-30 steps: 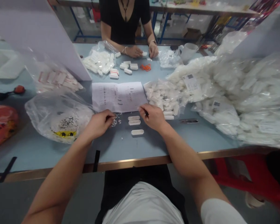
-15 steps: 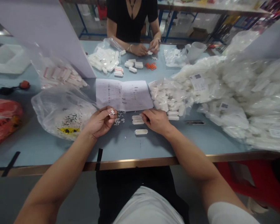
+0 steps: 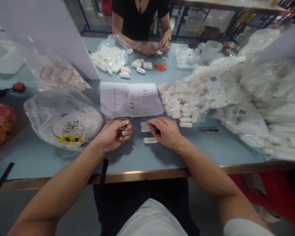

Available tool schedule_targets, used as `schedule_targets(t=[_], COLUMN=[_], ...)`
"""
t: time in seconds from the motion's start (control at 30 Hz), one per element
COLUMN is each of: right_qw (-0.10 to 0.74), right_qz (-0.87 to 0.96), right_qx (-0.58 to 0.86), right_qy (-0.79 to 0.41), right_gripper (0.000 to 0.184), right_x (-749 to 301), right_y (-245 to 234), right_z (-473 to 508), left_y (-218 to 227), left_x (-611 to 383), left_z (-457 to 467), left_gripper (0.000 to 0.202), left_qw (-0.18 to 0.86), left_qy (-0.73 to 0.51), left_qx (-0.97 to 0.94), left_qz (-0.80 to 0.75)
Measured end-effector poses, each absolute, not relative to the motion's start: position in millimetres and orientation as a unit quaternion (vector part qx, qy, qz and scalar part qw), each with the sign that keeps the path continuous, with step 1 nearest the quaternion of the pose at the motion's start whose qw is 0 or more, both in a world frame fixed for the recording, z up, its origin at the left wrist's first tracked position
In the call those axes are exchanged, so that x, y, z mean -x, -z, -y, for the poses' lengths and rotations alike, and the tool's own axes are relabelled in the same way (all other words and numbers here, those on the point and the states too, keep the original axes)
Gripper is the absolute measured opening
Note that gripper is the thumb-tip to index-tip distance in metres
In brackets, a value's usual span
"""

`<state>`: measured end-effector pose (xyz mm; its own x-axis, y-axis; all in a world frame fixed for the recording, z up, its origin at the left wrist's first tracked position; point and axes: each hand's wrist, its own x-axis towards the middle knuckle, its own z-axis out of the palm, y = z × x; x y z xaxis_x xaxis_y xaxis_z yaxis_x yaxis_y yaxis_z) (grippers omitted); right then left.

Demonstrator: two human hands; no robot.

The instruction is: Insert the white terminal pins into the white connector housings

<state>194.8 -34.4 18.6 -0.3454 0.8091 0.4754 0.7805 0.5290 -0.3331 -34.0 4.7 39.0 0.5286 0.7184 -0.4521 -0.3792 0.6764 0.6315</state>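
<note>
My left hand (image 3: 116,133) is closed with small white plastic pieces between its curled fingers and thumb. Just behind it, more of the tiny pieces lie partly hidden on the blue table. My right hand (image 3: 165,130) is bent over white slotted connector housings (image 3: 144,127), its thumb and forefinger pinched at their right end. Whether those fingertips hold a tiny piece, I cannot make out. Nearer to me lies a separate white housing (image 3: 150,140) with rows of small holes. One loose white piece (image 3: 133,147) rests between my hands.
A printed sheet (image 3: 131,98) lies beyond my hands. To the left is a clear bag (image 3: 63,121) of small parts; to the right, bags of white housings (image 3: 179,100) and thread snips (image 3: 209,130). Across the table a co-worker's hands (image 3: 157,47) handle small parts beside orange pieces (image 3: 160,67).
My left hand has shifted right, toward the housings, and its fingers now curl more around the small pieces. My right hand stays at the housings. The whole view has shifted slightly.
</note>
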Motion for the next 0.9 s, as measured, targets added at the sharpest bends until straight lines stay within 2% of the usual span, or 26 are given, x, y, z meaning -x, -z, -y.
schedule_targets(t=[0.1,0.27,0.63,0.9], right_qw=[0.365,0.391,0.344,0.361], right_qz=[0.813,0.792,0.802,0.79], right_qx=[0.446,0.45,0.45,0.451], right_qy=[-0.083,-0.127,-0.188,-0.203], right_gripper=[0.024,0.022,0.023,0.006], right_x=[-183,-177,-182,-184], right_y=[-24,-24,-20,-28], right_z=[43,46,46,46], left_y=[-38,-36,-30,-30], left_x=[27,16,14,15], left_z=[3,12,15,15], left_gripper=[0.012,0.016,0.024,0.022], left_qw=[0.844,0.846,0.842,0.851], left_qy=[-0.299,-0.269,-0.248,-0.23], left_qx=[-0.266,-0.293,-0.316,-0.3], left_qz=[-0.358,-0.355,-0.361,-0.365])
